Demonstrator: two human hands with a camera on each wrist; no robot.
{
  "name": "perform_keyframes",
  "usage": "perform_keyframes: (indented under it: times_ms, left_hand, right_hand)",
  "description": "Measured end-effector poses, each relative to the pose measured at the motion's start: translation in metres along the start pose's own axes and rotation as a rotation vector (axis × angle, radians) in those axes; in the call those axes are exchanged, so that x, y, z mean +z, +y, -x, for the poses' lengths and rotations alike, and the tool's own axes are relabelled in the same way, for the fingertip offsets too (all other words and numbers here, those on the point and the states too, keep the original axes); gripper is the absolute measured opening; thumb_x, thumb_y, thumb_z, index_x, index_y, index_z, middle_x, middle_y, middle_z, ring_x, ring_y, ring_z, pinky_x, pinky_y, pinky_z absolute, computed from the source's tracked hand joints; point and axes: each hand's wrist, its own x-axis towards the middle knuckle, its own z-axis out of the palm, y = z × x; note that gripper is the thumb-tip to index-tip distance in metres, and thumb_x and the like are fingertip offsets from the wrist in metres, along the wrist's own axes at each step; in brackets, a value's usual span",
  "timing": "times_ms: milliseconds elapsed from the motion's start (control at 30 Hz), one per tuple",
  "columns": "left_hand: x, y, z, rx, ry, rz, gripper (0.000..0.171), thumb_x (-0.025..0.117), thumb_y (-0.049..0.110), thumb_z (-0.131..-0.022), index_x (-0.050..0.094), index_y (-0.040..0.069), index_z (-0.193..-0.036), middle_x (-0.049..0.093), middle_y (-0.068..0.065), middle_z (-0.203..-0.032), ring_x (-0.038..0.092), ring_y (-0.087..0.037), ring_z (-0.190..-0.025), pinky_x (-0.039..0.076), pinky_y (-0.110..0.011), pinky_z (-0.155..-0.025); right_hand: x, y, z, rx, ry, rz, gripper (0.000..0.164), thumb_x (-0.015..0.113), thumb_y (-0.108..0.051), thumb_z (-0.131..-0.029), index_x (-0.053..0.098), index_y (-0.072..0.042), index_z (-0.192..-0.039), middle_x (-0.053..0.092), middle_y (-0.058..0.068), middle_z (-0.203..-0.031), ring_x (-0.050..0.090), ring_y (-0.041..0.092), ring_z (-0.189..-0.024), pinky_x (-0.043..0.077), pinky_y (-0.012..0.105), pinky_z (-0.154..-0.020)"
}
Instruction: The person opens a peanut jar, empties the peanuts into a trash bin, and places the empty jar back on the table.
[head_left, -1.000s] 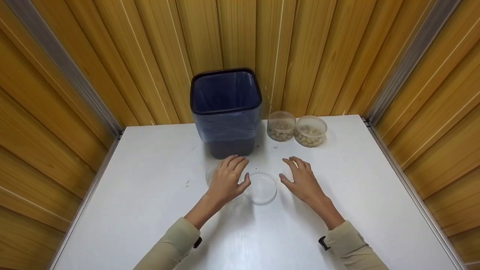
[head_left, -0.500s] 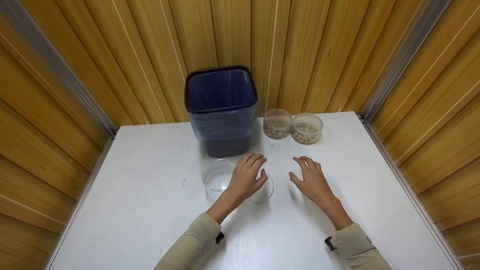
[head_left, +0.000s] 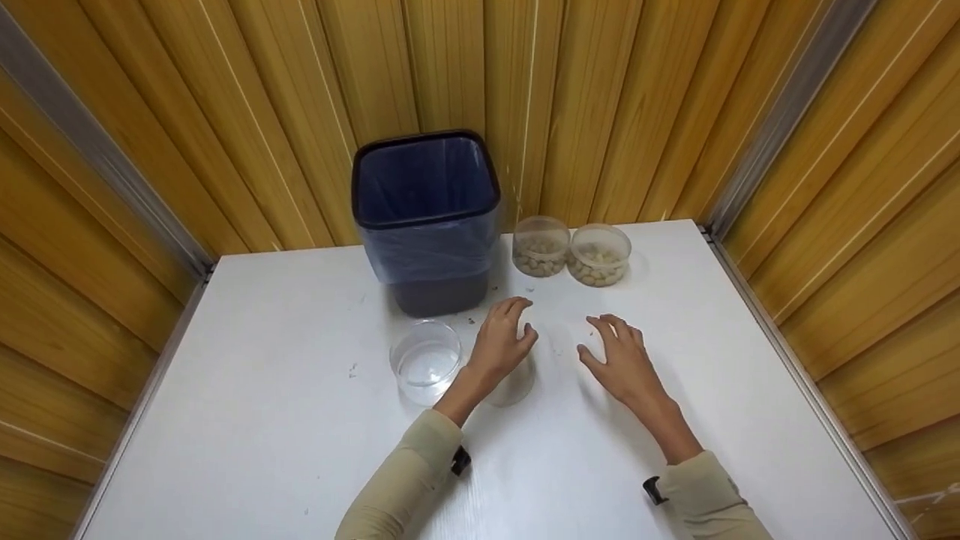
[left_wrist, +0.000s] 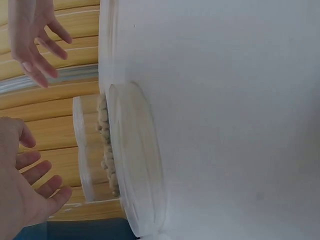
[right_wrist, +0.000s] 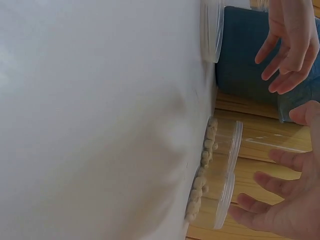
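My left hand (head_left: pixel 501 341) hovers over a round clear lid (head_left: pixel 512 386), its fingers loosely bent and nothing between them. The hand and wrist cover part of the lid, which lies flat on the white table (head_left: pixel 285 420); the left wrist view shows its shallow rim (left_wrist: pixel 137 160). Left of that wrist stands a clear round tub (head_left: pixel 426 364) with nothing seen inside. My right hand (head_left: pixel 622 360) is held above the table to the right, fingers spread in a loose curve, holding nothing. Behind it sit two clear tubs (head_left: pixel 541 247) (head_left: pixel 599 256) partly filled with pale, nut-like pieces.
A dark bin (head_left: pixel 439 296) with a blue liner stands at the back, just behind the clear tub. Small crumbs (head_left: pixel 352 371) dot the table. Yellow wood-look panels (head_left: pixel 480 67) wall in the back and both sides.
My left hand has moved right, from over the clear tub to over the lid, uncovering the tub. My right hand has shifted slightly right. The whole head view has drifted a little.
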Motion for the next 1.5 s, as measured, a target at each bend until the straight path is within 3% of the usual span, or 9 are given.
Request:
perform_keyframes:
  times_ms: [400,667,900,1133,1367,1500]
  left_hand:
    - [0.042,-0.009,-0.050,-0.336,0.019,0.232,0.050,0.067,0.009,-0.090,0.054,0.000,-0.138,0.061,-0.017,-0.134,0.058,-0.033,-0.125,0.049,-0.041,-0.104]
    - [0.060,-0.024,-0.090,-0.449,0.000,0.321,0.067,0.072,0.012,-0.090,0.040,-0.003,-0.147,0.050,-0.024,-0.144,0.050,-0.034,-0.134,0.045,-0.042,-0.108]
    - [0.062,-0.037,-0.111,-0.560,0.015,0.355,0.084,0.077,0.018,-0.088,0.030,-0.005,-0.153,0.040,-0.025,-0.154,0.040,-0.034,-0.144,0.037,-0.041,-0.116]
    - [0.071,-0.041,-0.125,-0.583,-0.013,0.474,0.096,0.078,0.015,-0.087,0.017,-0.002,-0.158,0.026,-0.022,-0.162,0.026,-0.032,-0.151,0.029,-0.039,-0.122]
    - [0.089,-0.048,-0.135,-0.408,0.178,0.590,0.085,0.088,-0.003,-0.067,0.039,-0.005,-0.137,0.050,-0.029,-0.139,0.048,-0.041,-0.132,0.040,-0.043,-0.113]
    - [0.096,-0.048,-0.136,-0.435,0.211,0.532,0.099,0.090,-0.003,-0.064,0.032,-0.008,-0.144,0.047,-0.028,-0.144,0.044,-0.040,-0.138,0.035,-0.043,-0.118]
  right_hand:
    - [-0.005,0.010,0.007,0.004,-0.001,0.008,0.055,0.062,-0.032,-0.100,0.052,-0.004,-0.145,0.042,0.025,-0.150,0.036,0.048,-0.136,0.038,0.064,-0.106]
    - [-0.014,0.025,0.021,0.032,-0.008,0.020,0.053,0.062,-0.031,-0.100,0.053,-0.002,-0.143,0.042,0.026,-0.149,0.036,0.050,-0.134,0.039,0.066,-0.105]
    - [-0.017,0.028,0.026,0.040,-0.036,0.024,0.054,0.062,-0.031,-0.100,0.052,-0.001,-0.144,0.040,0.027,-0.150,0.035,0.050,-0.134,0.039,0.066,-0.104]
    - [-0.022,0.031,0.030,0.063,-0.028,0.032,0.052,0.062,-0.029,-0.100,0.053,-0.001,-0.143,0.040,0.028,-0.150,0.035,0.050,-0.134,0.041,0.068,-0.101]
    - [-0.019,0.029,0.032,0.073,-0.064,0.035,0.054,0.061,-0.032,-0.100,0.052,-0.001,-0.144,0.038,0.027,-0.152,0.033,0.049,-0.136,0.039,0.067,-0.104]
    - [-0.019,0.030,0.031,0.074,-0.064,0.029,0.054,0.062,-0.031,-0.100,0.053,-0.002,-0.144,0.038,0.027,-0.152,0.033,0.048,-0.136,0.040,0.067,-0.104]
